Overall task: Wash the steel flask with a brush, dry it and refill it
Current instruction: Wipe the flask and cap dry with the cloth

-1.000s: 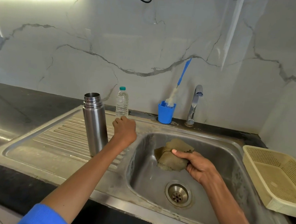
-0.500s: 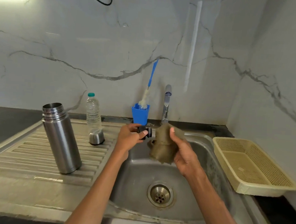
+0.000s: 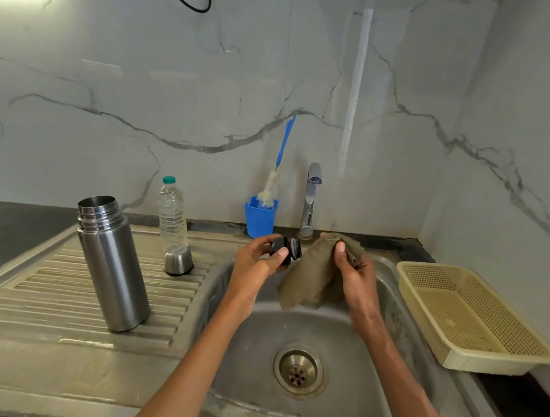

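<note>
Both hands work: left hand (image 3: 252, 268) fingers (image 3: 280, 252) pinch stopper (image 3: 285, 249) beside cloth (image 3: 314, 275).

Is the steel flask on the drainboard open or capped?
Open. The steel flask stands upright with its threaded mouth bare; the left hand holds the black stopper over the sink.

Tall cylindrical brushed-steel flask (image 3: 112, 263) upright, uncapped, on ribbed steel drainboard (image 3: 52, 294); small black round stopper (image 3: 285, 249) held sideways above basin.
</note>
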